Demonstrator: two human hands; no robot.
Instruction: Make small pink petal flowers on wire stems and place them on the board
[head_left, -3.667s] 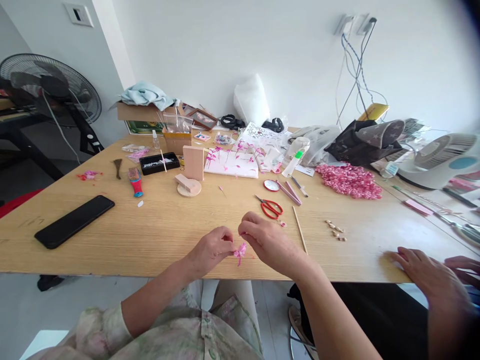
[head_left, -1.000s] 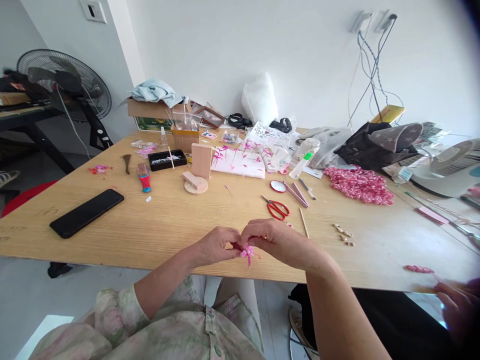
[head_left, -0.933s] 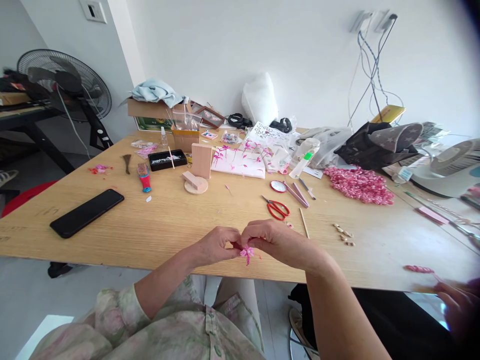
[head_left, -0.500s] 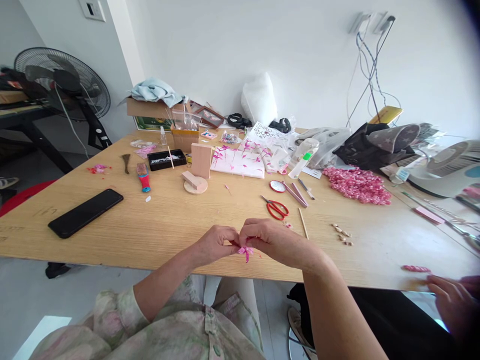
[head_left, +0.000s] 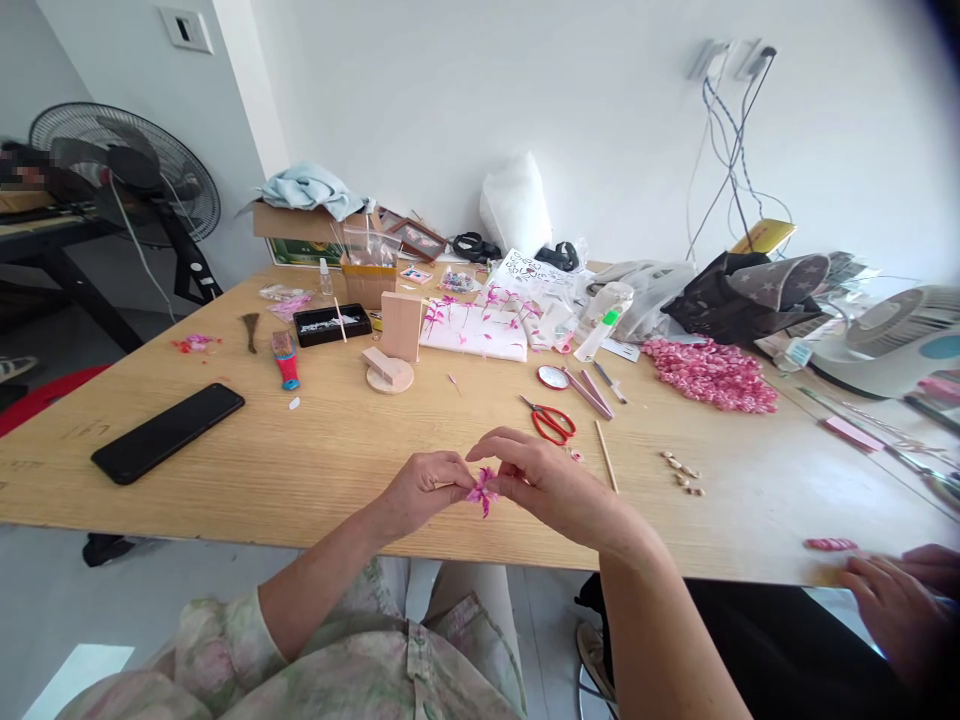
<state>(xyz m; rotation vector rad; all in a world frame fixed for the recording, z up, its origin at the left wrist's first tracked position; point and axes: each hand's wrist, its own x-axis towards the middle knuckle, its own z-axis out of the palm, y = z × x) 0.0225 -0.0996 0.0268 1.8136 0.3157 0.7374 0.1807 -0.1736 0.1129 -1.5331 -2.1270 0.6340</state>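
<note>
My left hand (head_left: pixel 426 492) is closed in a pinch on a small pink fabric-like flower (head_left: pixel 484 493) held just above the table near its front edge. My right hand (head_left: pixel 544 488) is at the flower's right side, with thumb and a curled finger against the petals and the index finger lifted over it. Darker magenta strands hang from the bloom's lower side. Red-handled scissors (head_left: pixel 553 420) lie beyond my right hand, with a thin wooden stick (head_left: pixel 607 456) to their right. The part of the flower between my fingertips is hidden.
A black phone (head_left: pixel 169 432) lies at left. Further back are a wooden block (head_left: pixel 401 326), a black tray (head_left: pixel 332 322) and pink flower stems on a white pad (head_left: pixel 472 342). Pink beaded strands (head_left: pixel 709 375) are heaped at right. Another person's hands (head_left: pixel 892 595) rest at the right edge.
My right index finger has lifted away from the flower, which shows more of its petals. Both hands appear slightly further left, and the whole view has shifted a little.
</note>
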